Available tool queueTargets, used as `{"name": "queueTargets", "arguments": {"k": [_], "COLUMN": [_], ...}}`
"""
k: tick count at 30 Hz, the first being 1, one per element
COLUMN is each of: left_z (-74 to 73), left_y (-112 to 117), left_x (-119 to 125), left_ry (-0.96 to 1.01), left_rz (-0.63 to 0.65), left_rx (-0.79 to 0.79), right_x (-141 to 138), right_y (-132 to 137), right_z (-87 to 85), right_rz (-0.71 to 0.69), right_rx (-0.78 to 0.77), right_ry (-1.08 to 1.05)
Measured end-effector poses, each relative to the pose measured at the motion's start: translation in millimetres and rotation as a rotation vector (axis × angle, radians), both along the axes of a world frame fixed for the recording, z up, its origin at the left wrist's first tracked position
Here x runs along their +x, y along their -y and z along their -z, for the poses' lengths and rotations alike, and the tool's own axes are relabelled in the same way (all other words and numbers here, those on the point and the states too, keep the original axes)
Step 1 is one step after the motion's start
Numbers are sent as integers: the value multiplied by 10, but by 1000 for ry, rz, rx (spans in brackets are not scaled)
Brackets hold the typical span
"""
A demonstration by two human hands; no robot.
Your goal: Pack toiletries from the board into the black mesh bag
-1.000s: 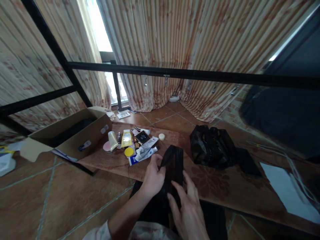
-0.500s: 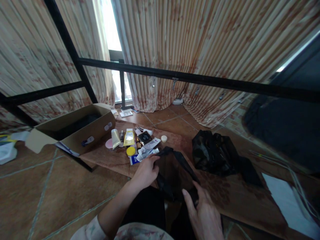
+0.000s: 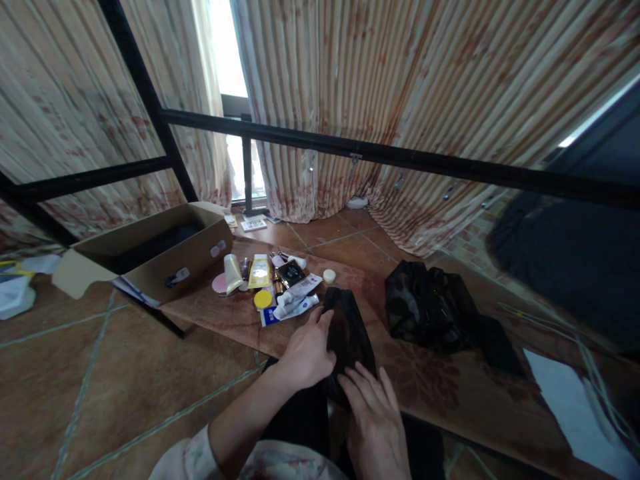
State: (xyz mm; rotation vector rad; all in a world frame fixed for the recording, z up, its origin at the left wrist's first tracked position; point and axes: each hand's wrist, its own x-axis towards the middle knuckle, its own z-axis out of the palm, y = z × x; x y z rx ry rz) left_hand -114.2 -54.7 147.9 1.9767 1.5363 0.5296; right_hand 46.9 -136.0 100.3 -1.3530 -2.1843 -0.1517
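A soft black mesh pouch, now narrow as if folded over, lies between my hands at the near edge of the cloth-covered table. My left hand is closed on its left edge, with the fingertips at the far part and the thumb nearer me. My right hand rests on its near end, fingers stretched out and slightly apart, palm down. Just beyond my left hand lies a pile of toiletries: white-and-blue tubes, a yellow-lidded jar, a yellow-and-white tube and a black compact.
A cardboard box stands open at the table's left end. Crumpled black bags lie to the right, near white paper and pale cables. A black metal rail crosses beyond the table, before striped curtains.
The pouch, spread wide before, is now narrower, its right side brought leftward. My right hand has moved left and extended its fingers over it. My left hand has shifted slightly right.
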Motion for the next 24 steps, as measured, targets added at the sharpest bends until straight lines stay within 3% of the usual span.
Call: {"name": "queueTargets", "arguments": {"k": [2, 7, 11, 21, 24], "left_z": [-1, -9, 12, -6, -17], "left_y": [-10, -6, 40, 145, 186], "left_x": [-2, 26, 87, 118, 121], "left_ry": [-15, -25, 1, 76, 81], "left_rz": [-4, -14, 2, 165, 204], "left_rx": [-4, 16, 39, 58, 55], "right_x": [-15, -5, -33, 133, 217], "right_y": [-10, -93, -188, -530, -686], "right_z": [12, -33, -142, -527, -570], "right_rz": [52, 374, 491, 437, 440], "right_rx": [-52, -205, -364, -530, -575], "right_ry": [-6, -83, -125, 234, 273]}}
